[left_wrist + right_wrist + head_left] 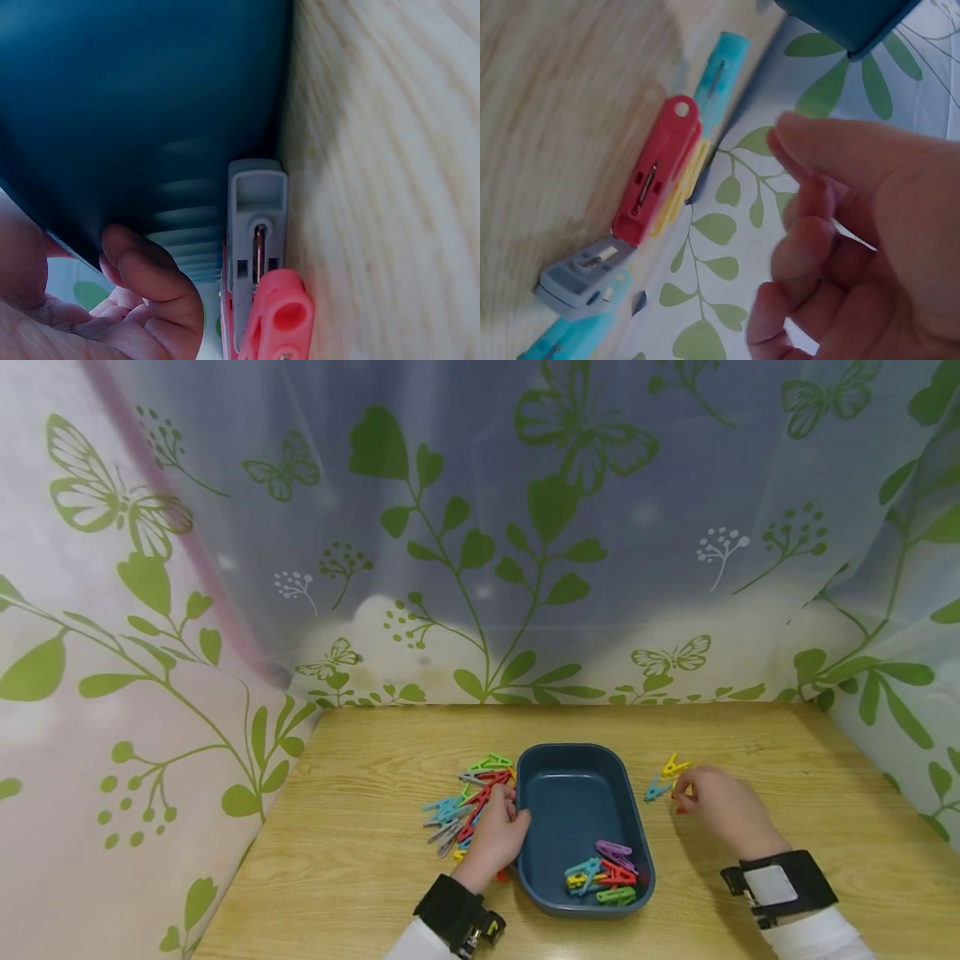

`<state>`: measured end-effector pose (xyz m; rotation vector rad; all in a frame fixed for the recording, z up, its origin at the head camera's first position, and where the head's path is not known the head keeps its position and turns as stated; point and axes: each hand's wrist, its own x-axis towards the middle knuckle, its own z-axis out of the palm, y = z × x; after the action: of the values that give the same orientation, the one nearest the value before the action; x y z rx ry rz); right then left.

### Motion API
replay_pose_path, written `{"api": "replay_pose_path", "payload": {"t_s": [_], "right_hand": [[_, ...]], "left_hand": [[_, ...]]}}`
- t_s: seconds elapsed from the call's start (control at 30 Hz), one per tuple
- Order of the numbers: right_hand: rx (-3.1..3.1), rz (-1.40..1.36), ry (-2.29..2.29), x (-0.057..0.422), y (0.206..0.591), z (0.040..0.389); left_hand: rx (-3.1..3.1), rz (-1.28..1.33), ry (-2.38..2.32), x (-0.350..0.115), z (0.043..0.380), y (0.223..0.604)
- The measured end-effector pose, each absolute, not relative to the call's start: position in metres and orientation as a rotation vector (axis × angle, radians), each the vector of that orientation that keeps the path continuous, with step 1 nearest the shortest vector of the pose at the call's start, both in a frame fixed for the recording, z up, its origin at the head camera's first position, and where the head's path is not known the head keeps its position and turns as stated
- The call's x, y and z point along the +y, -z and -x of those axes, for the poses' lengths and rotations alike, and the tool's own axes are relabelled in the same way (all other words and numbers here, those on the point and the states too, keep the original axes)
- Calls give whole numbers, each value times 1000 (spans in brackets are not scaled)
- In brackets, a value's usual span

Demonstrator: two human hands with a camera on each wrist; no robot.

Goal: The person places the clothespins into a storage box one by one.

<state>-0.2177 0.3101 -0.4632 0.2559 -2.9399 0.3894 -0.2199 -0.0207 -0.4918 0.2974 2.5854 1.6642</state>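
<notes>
A dark blue plastic tub (576, 760) stands on the table. My left hand (498, 831) grips its left rim, thumb on the rim and fingers curled against the outer wall. Several clothespins, among them a purple one (615, 849) and a green one (617, 896), lie in the tub's near right corner. My right hand (723, 810) is to the right of the tub, above a few loose clothespins: a yellow one (675, 767), a blue one (655, 790) and a red one (658, 169). Its fingers are loosely bent, and nothing shows between thumb and fingertips.
Left of the tub, a pile of mixed clothespins (448, 810) lies partly behind my left hand. A grey clothespin (256, 217) is close to the tub's outer wall. The wooden table (375, 743) ends at a leaf-patterned curtain (480, 527) at the back and sides.
</notes>
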Motion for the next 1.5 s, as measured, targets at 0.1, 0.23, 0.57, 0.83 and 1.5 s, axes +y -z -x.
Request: {"api": "replay_pose_path", "payload": {"t_s": [0.1, 0.23, 0.57, 0.83, 1.5], "right_hand": [[-2954, -284, -354, 310, 469, 218], [-2958, -291, -307, 311, 473, 218], [-2970, -347, -253, 314, 481, 219], [-2935, -359, -262, 313, 482, 218], [-2746, -436, -192, 275, 441, 196]], "left_hand": [[2588, -296, -1662, -21, 220, 492], [2581, -274, -1653, -20, 219, 491], [2570, -269, -1670, -21, 219, 491], [2574, -287, -1680, -21, 218, 490], [2562, -264, -1675, -21, 219, 491]]}}
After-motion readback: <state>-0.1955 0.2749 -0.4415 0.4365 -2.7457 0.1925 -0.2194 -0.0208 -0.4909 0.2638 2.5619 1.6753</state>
